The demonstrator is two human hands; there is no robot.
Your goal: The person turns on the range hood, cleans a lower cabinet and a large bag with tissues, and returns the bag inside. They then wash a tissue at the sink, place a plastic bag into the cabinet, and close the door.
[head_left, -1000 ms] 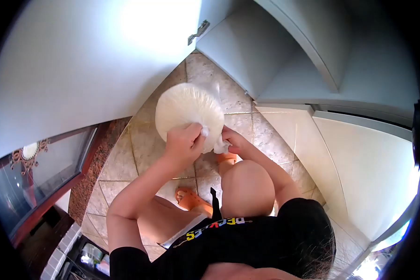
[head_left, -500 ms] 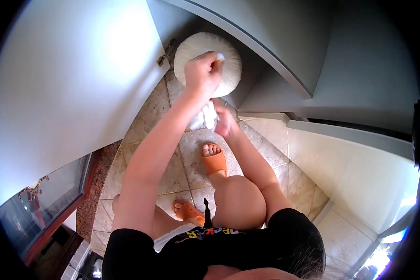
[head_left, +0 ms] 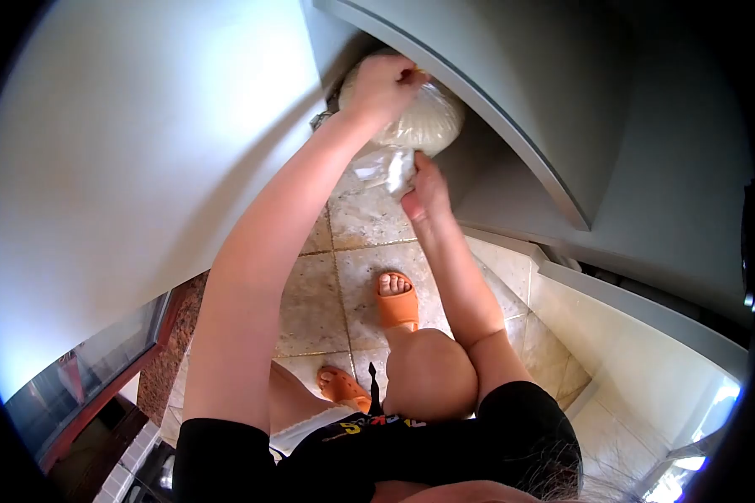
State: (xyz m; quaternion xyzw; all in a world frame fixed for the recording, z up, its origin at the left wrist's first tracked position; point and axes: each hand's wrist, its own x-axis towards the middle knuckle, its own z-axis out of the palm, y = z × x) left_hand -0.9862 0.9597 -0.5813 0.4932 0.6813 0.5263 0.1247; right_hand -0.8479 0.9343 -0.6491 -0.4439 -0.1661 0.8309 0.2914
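Note:
A rounded clear plastic bag (head_left: pixel 432 117) full of pale, whitish contents sits at the opening of the low cupboard, its film creased and shiny. Over its top my left hand (head_left: pixel 383 86) is closed in a fist; a small yellow bit shows at the fingers, too little to name. My right hand (head_left: pixel 429 191) is closed on the loose, crumpled end of the bag, on the side nearer to me. What lies under the left fist is hidden.
A large white cupboard door (head_left: pixel 143 168) stands open at left, its hinge beside the bag. A curved grey shelf edge (head_left: pixel 512 138) arches close above on the right. Below are floor tiles (head_left: pixel 306 293) and my feet in orange slippers (head_left: pixel 398 308).
Both hands and the bag have moved up and right, further under the shelf edge. The bag's round face now looks tilted and more of its creased side shows. The view has shifted slightly.

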